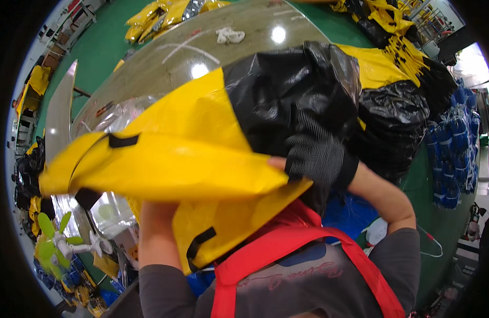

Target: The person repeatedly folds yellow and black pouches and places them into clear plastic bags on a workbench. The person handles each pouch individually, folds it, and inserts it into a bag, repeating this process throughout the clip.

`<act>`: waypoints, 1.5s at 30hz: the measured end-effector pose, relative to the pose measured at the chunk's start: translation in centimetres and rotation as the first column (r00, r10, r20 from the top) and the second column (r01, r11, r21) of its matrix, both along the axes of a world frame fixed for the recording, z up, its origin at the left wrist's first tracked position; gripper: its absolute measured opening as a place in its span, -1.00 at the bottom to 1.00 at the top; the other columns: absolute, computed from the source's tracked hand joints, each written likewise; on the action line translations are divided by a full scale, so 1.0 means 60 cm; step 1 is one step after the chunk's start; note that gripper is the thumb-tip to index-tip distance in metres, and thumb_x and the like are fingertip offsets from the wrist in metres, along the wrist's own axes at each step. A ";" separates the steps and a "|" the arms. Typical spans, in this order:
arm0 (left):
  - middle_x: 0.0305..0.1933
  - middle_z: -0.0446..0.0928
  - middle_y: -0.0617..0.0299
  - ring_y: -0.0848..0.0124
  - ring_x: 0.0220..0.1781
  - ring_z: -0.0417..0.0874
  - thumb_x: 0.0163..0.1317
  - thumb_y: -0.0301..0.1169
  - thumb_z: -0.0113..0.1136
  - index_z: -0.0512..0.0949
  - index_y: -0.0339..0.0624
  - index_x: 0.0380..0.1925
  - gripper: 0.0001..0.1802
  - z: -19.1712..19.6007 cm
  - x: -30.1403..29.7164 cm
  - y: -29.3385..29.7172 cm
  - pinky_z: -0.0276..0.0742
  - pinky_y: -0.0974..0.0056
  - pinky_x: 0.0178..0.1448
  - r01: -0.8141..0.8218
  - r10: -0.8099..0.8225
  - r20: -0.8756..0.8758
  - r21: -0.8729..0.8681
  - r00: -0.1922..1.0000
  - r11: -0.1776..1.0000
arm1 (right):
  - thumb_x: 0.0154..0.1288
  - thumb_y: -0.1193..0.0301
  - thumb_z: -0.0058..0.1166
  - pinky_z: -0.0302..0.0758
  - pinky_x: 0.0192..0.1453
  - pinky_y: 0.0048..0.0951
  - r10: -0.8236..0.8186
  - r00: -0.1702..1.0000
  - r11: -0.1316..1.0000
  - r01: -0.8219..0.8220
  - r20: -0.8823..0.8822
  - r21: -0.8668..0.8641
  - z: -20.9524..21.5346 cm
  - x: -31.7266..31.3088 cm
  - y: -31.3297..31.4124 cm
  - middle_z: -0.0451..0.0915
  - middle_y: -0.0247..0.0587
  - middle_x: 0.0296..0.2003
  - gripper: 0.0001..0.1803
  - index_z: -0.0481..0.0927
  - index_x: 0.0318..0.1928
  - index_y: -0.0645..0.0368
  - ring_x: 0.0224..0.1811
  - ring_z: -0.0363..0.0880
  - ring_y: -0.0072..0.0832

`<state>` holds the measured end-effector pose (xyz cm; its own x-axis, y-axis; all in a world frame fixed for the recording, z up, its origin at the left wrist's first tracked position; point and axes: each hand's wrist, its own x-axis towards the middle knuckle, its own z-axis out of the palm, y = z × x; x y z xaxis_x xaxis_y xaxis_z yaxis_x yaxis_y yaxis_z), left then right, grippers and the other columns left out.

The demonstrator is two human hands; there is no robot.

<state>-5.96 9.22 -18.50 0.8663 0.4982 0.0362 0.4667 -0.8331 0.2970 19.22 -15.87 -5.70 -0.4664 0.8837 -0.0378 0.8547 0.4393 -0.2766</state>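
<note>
A large bag-like piece of glossy coated fabric, yellow (191,164) with a black section (276,95), lies across the table before me. Short black strips are attached to its yellow part. My right hand (316,156), in a grey mesh glove with a bare thumb, is at the edge of the yellow layer. Its thumb presses the yellow fabric, while the gloved fingers rest over the black section. My left forearm (158,233) goes up beneath the raised yellow layer, which hides the left hand. That layer is blurred at its left end.
Beside the piece, a stack of similar black and yellow pieces (395,122) stands on the right. Blue bundles (454,153) hang beyond it. A white crumpled cloth (229,36) lies on the table (255,24). Clear plastic (122,114) and a green-bladed fan (56,241) are at left.
</note>
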 end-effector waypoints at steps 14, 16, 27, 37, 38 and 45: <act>0.24 0.44 0.04 0.27 0.24 0.45 0.33 -0.21 0.07 0.35 -0.21 0.24 -0.47 0.132 -0.519 0.175 0.33 0.15 0.32 -0.535 0.572 0.076 -0.270 0.817 0.801 | 0.17 0.13 0.07 -0.38 0.51 0.18 0.091 0.894 0.945 0.061 0.438 -0.320 -0.071 0.038 -0.020 0.44 -0.16 0.17 -0.55 0.56 0.12 -0.34 0.41 0.10 0.01; 0.24 0.43 0.04 0.25 0.29 0.40 0.32 -0.18 0.08 0.40 -0.24 0.18 -0.49 0.238 -0.350 0.097 0.27 0.15 0.36 -0.319 0.450 0.186 -0.480 0.874 0.817 | 0.07 0.07 0.13 -0.44 0.50 0.22 0.152 0.834 0.920 0.078 0.531 -0.385 -0.051 0.030 -0.017 0.45 -0.16 0.16 -0.42 0.50 0.19 -0.35 0.40 0.13 0.02; 0.47 0.06 -0.08 -0.11 0.49 0.01 0.01 0.06 0.26 0.13 -0.19 0.37 -0.02 0.136 -0.203 -0.156 -0.19 -0.20 0.48 -0.066 0.079 -0.201 0.069 0.976 0.995 | 0.09 0.11 0.19 0.38 0.11 -0.12 -0.269 0.963 0.886 0.235 0.030 0.401 0.057 0.095 0.114 0.55 -0.09 -0.11 -0.52 0.57 0.01 0.00 0.02 0.47 -0.10; 0.40 0.18 -0.16 -0.18 0.45 0.07 0.14 0.09 0.12 0.33 -0.10 0.28 -0.23 0.132 0.011 -0.152 -0.28 -0.21 0.49 0.118 -0.121 0.108 0.041 0.987 0.992 | 0.26 -0.26 -0.19 -0.30 0.50 0.13 -0.707 0.681 0.706 0.662 0.192 0.253 -0.154 0.264 0.117 -0.13 -0.16 0.49 -0.22 0.12 0.43 -0.31 0.54 -0.26 -0.11; 0.41 0.16 -0.13 -0.15 0.46 0.06 0.15 0.12 0.10 0.31 -0.06 0.30 -0.22 0.153 0.071 -0.167 -0.31 -0.22 0.49 0.259 -0.295 0.147 0.225 0.944 0.939 | 0.26 -0.26 -0.18 -0.22 0.51 0.05 -0.705 0.703 0.695 0.660 0.093 0.285 -0.155 0.267 0.115 -0.07 -0.13 0.48 -0.21 0.13 0.43 -0.27 0.53 -0.20 -0.11; 0.43 0.15 -0.03 -0.06 0.50 0.00 0.14 0.14 0.11 0.28 0.14 0.34 -0.23 0.020 0.144 -0.171 -0.32 -0.21 0.51 0.238 -0.242 0.024 0.113 0.970 0.965 | 0.04 -0.02 0.25 0.09 0.35 0.13 -0.244 0.965 0.898 0.188 0.095 0.398 -0.126 0.082 -0.153 0.48 -0.05 0.12 -0.46 0.56 0.05 -0.19 0.27 0.33 -0.15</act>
<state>2.68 -1.02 -17.32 0.9569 0.2673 0.1132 0.2395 -0.9474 0.2125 24.13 -25.02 -13.25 -0.2775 0.9211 0.2732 0.9578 0.2875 0.0036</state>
